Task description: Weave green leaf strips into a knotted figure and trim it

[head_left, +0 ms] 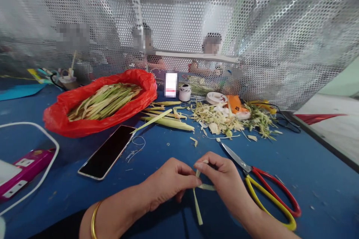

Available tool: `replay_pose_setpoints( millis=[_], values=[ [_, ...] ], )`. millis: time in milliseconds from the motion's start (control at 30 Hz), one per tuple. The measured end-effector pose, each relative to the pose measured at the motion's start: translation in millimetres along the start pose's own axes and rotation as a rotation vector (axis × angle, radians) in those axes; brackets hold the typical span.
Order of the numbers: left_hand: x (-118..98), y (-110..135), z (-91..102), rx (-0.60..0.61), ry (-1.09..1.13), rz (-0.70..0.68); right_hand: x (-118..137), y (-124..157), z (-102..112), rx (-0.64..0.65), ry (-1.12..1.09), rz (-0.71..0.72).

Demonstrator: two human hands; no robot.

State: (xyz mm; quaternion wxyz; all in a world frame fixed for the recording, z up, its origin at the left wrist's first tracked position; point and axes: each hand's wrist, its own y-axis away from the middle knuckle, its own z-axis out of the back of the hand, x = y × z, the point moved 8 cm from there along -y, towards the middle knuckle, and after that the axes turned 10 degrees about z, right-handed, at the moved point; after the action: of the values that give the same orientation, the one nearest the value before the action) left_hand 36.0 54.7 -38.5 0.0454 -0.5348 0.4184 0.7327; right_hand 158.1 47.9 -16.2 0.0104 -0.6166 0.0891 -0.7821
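Observation:
My left hand (168, 181) and my right hand (224, 181) meet low in the middle of the head view, both pinched on a pale green leaf strip (198, 205). The strip is folded between the fingertips, with one end hanging down toward me and another running sideways under my right fingers. A gold bangle sits on my left wrist. Scissors (263, 185) with red and yellow handles lie on the blue table (308, 164) just right of my right hand.
A red plastic bag (84, 119) full of leaf strips lies at the back left, with a dark phone (108, 151) in front of it. Loose strips (165, 117) and a heap of trimmings (224, 117) sit mid-table. A pink device (25, 170) with a white cable is at left. A perforated metal screen (252, 26) stands behind; people sit beyond.

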Motion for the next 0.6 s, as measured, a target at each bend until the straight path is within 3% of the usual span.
replay_pose_setpoints(
  millis=[133, 233, 367, 433, 533, 600],
  values=[
    [1, 1, -1.1, -0.005, -0.012, 0.005, -3, 1, -1, -0.017, 0.041, 0.007],
    [0, 0, -1.5, 0.006, 0.126, 0.021, -3, -2, 4, -0.038, 0.052, 0.042],
    [3, -2, 4.4, -0.018, 0.417, 0.026, 23, 1, 36, -0.277, 0.221, 0.287],
    [3, -4, 8.3, -0.019, 0.536, -0.004, 40, 8, 42, -0.321, 0.331, 0.444],
    [-3, -5, 15.0, -0.032, 0.639, -0.101, 49, 15, 25, -0.144, 0.370, 0.551],
    [-8, -3, 18.2, -0.055, 0.678, -0.145, 37, 14, 7, 0.022, 0.354, 0.472]
  ],
)
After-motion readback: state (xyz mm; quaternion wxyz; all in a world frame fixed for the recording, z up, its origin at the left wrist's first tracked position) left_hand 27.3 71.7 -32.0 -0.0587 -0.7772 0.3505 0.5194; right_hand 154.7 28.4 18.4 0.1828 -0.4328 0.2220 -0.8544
